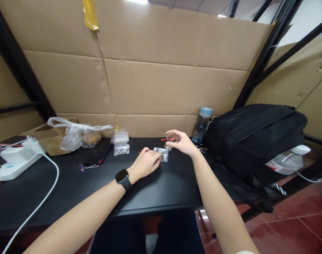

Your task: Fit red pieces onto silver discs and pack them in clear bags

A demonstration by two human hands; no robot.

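My left hand, wearing a black watch, rests over the desk with its fingers curled in. A bit of red shows past its knuckles, but what the fingers hold is hidden. Beside its thumb lies a small clear plastic bag with shiny contents. My right hand is raised a little, pinching a small thin disc edge-on between thumb and fingers. Just below the pinch sits a small round container. A red object lies behind those fingers.
Another small bag lies before a stack of clear packets. Farther left are a dark phone-like slab, a knotted plastic bag and a white power strip. A bottle and black backpack stand right.
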